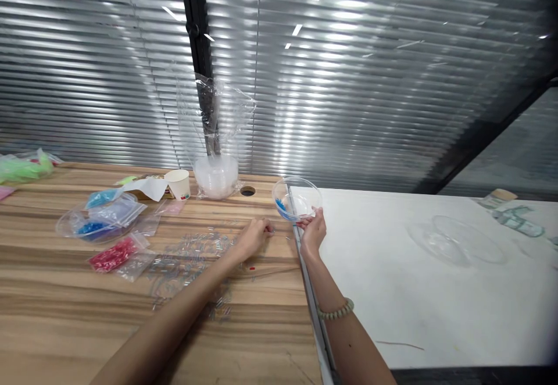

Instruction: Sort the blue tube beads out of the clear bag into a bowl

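Observation:
My right hand (pixel 313 234) grips the lower right rim of a clear plastic bowl (pixel 300 206), tilted, with small blue pieces gathered at its left side. The bowl is over the seam where the wooden table meets the white one. To its left, my left hand (pixel 254 238) is low over the wood with its fingertips pinched together; what they hold, if anything, is too small to make out. Many tiny clear, shiny pieces (pixel 192 260) lie scattered left of and beneath my left forearm. A small red piece (pixel 252 268) rests on the wood just below that hand.
Left on the wood are a clear dish (pixel 65 226) with blue pieces and bags, and a bag of red pieces (pixel 114 255). Behind stand a paper cup (pixel 178 184) and stacked bowls in plastic (pixel 217 177). Clear lids (pixel 440 242) lie on the white table (pixel 366 292).

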The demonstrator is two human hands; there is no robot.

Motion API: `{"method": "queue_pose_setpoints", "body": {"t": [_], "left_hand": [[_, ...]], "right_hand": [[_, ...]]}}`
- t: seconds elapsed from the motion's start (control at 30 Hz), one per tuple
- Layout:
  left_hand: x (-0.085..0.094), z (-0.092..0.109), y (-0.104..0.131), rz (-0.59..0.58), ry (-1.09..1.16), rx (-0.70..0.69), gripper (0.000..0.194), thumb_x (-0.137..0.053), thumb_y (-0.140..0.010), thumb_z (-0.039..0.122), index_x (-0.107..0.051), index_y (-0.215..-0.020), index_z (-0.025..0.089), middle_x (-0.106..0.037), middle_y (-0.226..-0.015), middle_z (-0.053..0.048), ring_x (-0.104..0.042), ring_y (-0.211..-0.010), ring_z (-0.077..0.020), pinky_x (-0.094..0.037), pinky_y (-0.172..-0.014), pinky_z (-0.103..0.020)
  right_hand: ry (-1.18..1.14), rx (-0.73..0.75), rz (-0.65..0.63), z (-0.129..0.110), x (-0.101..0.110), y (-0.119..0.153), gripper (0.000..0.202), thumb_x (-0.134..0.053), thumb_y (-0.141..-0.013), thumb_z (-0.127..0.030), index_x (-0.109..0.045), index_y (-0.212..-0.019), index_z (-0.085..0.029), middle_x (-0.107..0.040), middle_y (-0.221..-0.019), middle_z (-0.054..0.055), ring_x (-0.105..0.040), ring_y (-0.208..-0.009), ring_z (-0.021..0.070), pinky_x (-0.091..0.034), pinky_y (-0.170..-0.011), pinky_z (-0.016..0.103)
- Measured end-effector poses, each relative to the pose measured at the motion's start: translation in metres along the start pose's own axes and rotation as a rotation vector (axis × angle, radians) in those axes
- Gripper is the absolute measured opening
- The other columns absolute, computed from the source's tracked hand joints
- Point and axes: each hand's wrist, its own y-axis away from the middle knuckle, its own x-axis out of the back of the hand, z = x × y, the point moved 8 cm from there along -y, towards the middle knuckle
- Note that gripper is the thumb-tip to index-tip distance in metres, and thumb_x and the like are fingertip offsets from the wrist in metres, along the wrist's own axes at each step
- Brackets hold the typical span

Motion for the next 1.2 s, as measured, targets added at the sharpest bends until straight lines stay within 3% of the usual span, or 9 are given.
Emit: {"method": "queue_pose_setpoints", "body": {"t": [0.13, 0.3, 0.4, 0.53, 0.67, 0.73, 0.8, 0.97, 1.2], "left_hand": [[0.021, 0.006, -0.001, 0.015, -0.006, -0.008, 0.012, -0.049, -0.078, 0.01, -0.06, -0.078, 0.015, -0.062, -0.083, -0.004, -0.056, -0.081, -0.0176, -0.042, -0.073, -0.026], [0.086, 0.036, -0.005, 0.315, 0.003, -0.134, 0.011, -0.049, -0.083, 0.013, -0.058, -0.077, 0.015, -0.062, -0.078, -0.004, -0.056, -0.076, -0.0169, -0.042, -0.069, -0.026], [0.102, 0.056, -0.016, 0.408, -0.008, -0.207, 0.009, -0.054, -0.082, 0.011, -0.059, -0.076, 0.015, -0.062, -0.078, -0.003, -0.056, -0.076, -0.0164, -0.042, -0.071, -0.026], [0.085, 0.084, -0.049, 0.251, -0.101, -0.276, 0.012, -0.057, -0.076, 0.006, -0.063, -0.073, 0.015, -0.065, -0.076, -0.002, -0.057, -0.079, -0.0174, -0.042, -0.076, -0.028], [0.078, 0.101, -0.073, 0.295, -0.071, -0.259, 0.012, -0.053, -0.085, 0.019, -0.064, -0.087, 0.015, -0.065, -0.086, -0.004, -0.058, -0.083, -0.0164, -0.043, -0.076, -0.027], [0.062, 0.093, -0.083, 0.216, -0.104, -0.143, 0.02, -0.045, -0.089, 0.022, -0.063, -0.093, 0.014, -0.065, -0.089, -0.005, -0.059, -0.082, -0.0158, -0.045, -0.075, -0.025], [0.031, 0.081, -0.089, 0.012, -0.185, -0.056, 0.018, -0.049, -0.085, 0.019, -0.066, -0.091, 0.014, -0.066, -0.088, -0.006, -0.06, -0.082, -0.0167, -0.046, -0.073, -0.025], [-0.027, 0.054, -0.087, -0.206, -0.284, 0.02, 0.019, -0.064, -0.067, 0.012, -0.071, -0.084, 0.014, -0.068, -0.084, -0.007, -0.063, -0.083, -0.0214, -0.048, -0.073, -0.026], [-0.046, 0.04, -0.086, -0.255, -0.371, 0.15, 0.022, -0.061, -0.07, 0.014, -0.07, -0.09, 0.016, -0.067, -0.098, -0.01, -0.062, -0.094, -0.0244, -0.049, -0.079, -0.028]], "right_hand": [[-0.053, -0.126, 0.106, 0.007, 0.009, -0.001, 0.057, -0.032, -0.084, -0.06, -0.056, -0.104, -0.013, -0.053, -0.063, -0.002, -0.057, -0.054, 0.0126, -0.049, -0.052, 0.024], [0.057, 0.044, 0.002, -0.008, -0.001, 0.005, 0.053, -0.032, -0.087, -0.056, -0.057, -0.105, -0.013, -0.054, -0.062, -0.002, -0.053, -0.052, 0.0113, -0.046, -0.058, 0.024], [0.072, 0.137, -0.107, -0.016, -0.012, 0.008, 0.056, -0.03, -0.088, -0.056, -0.055, -0.111, -0.011, -0.058, -0.066, 0.0, -0.053, -0.054, 0.0111, -0.044, -0.059, 0.025], [0.009, 0.139, -0.09, -0.016, -0.006, -0.003, 0.058, -0.028, -0.087, -0.057, -0.054, -0.113, -0.011, -0.059, -0.069, 0.001, -0.054, -0.054, 0.0112, -0.044, -0.056, 0.024], [-0.01, -0.001, 0.198, -0.002, 0.031, -0.025, 0.053, -0.029, -0.087, -0.055, -0.056, -0.107, -0.013, -0.056, -0.066, 0.0, -0.054, -0.053, 0.0115, -0.046, -0.055, 0.023], [-0.002, -0.048, 0.344, 0.002, 0.05, -0.031, 0.052, -0.028, -0.088, -0.053, -0.056, -0.105, -0.013, -0.056, -0.065, 0.0, -0.053, -0.052, 0.0118, -0.047, -0.056, 0.024], [0.005, -0.053, 0.421, 0.003, 0.061, -0.034, 0.051, -0.026, -0.089, -0.052, -0.055, -0.106, -0.013, -0.056, -0.067, 0.001, -0.053, -0.053, 0.0122, -0.048, -0.058, 0.025], [0.023, -0.034, 0.437, 0.0, 0.061, -0.032, 0.05, -0.031, -0.089, -0.052, -0.053, -0.111, -0.013, -0.058, -0.07, 0.003, -0.054, -0.055, 0.0128, -0.047, -0.06, 0.025], [0.035, -0.035, 0.403, 0.002, 0.054, -0.03, 0.051, -0.032, -0.088, -0.053, -0.054, -0.111, -0.013, -0.058, -0.07, 0.002, -0.054, -0.055, 0.0129, -0.046, -0.06, 0.025]]}}
